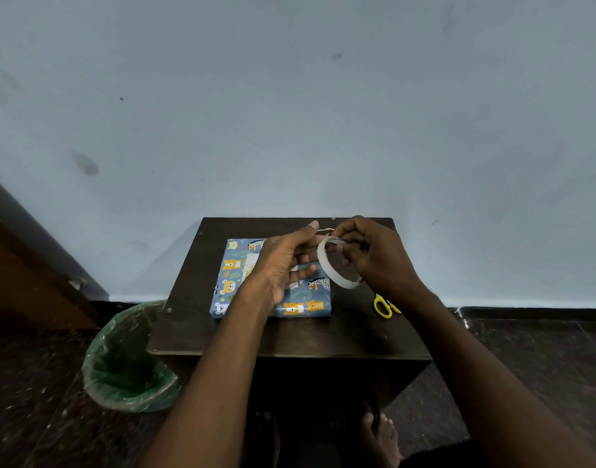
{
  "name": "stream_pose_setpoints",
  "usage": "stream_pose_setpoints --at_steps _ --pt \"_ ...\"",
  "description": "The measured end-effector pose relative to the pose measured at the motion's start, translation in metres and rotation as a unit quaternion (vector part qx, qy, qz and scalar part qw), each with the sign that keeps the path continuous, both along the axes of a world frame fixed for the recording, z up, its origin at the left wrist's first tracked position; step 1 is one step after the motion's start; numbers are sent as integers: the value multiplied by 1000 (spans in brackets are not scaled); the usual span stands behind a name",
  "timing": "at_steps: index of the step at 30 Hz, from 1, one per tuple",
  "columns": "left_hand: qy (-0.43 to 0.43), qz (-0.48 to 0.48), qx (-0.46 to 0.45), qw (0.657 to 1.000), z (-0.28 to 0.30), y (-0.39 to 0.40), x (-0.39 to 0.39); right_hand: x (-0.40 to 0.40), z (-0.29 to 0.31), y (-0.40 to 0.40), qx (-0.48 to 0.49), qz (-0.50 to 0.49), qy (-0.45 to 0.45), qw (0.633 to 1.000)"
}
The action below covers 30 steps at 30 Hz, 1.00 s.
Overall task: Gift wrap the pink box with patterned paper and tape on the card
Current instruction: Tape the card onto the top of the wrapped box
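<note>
The box (303,298) lies flat on the dark table (289,336), wrapped in blue paper printed with bears and leopards. A pale card (250,265) shows on its top, mostly hidden behind my left hand. Above the box's right half my right hand (374,255) grips a thin ring of clear tape (333,265). My left hand (286,265) hovers beside the roll with its fingers spread and thumb up, fingertips near the roll's left edge; whether it pinches the tape's end I cannot tell.
Yellow-handled scissors (386,307) lie on the table's right side, partly under my right forearm. A bin with a green liner (131,359) stands on the floor at the table's left. A wall rises right behind the table. My bare foot (381,434) is below.
</note>
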<state>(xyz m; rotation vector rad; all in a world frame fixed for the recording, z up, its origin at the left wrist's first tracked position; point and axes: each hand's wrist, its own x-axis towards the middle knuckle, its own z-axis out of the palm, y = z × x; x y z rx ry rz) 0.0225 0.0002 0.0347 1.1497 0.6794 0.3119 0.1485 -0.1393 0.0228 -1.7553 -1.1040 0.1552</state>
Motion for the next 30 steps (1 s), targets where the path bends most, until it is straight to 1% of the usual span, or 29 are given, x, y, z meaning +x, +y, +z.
stream_pose_setpoints --at_steps 12,17,22,25,27,30 --pt "-11 -15 -22 1000 -6 -1 4 1 0 -2 -5 -12 -6 1000" --pt "-44 16 2 999 -12 -4 11 3 -4 0 -24 -17 7 1000" --pt "-81 74 9 994 -13 -9 16 3 -6 2 -89 -56 5 994" --pt "-100 91 5 991 -13 -8 16 7 -9 0 -135 -79 10 988" --pt "-108 93 9 990 -14 -9 16 11 -13 -1 -163 -95 18 982" --pt "-105 53 61 991 -14 -9 14 11 -17 -2 -169 -120 37 978"
